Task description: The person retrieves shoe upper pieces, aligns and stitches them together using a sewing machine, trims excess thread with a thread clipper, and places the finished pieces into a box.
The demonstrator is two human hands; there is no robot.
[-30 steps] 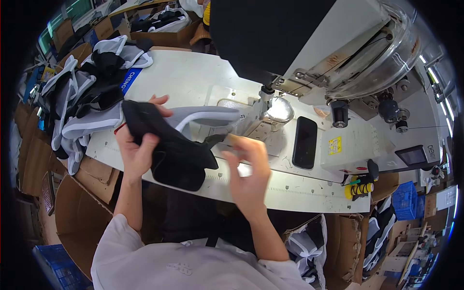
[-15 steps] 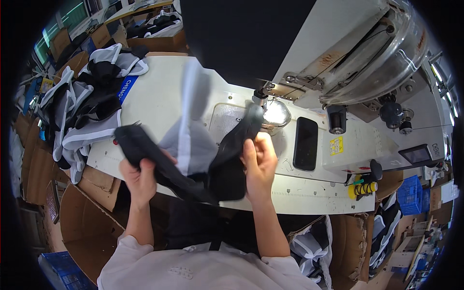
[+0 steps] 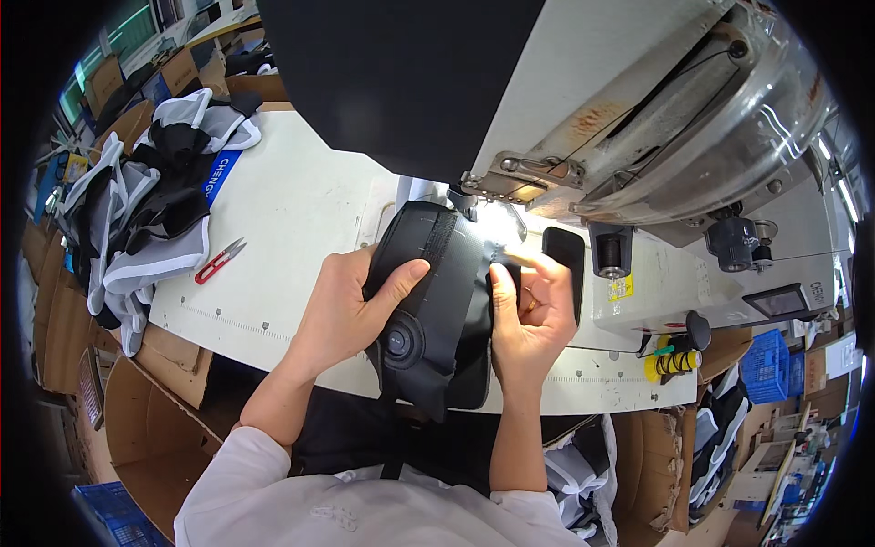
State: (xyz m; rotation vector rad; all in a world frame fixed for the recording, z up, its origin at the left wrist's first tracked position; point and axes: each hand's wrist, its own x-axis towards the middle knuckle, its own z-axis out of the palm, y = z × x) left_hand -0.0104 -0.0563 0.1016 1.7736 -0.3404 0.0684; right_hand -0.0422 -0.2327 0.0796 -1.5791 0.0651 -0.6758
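Centrally black piece [image 3: 451,301] over white table [image 3: 283,201]; red snips [image 3: 217,264]; cardboard box [image 3: 146,428] lower-left

White table [image 3: 273,191]; greenish window [image 3: 130,38] beyond table's far left; blue crate [image 3: 766,366], strip light [image 3: 847,199] right of table.

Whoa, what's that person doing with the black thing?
A person is holding a black piece at a sewing machine. The left hand grips one side, and the right hand holds the other side. Its far end is close to the machine's bright light. On the white table, red snips lie to the left, beside a pile of black, grey and white pieces. A phone lies just past the right hand.
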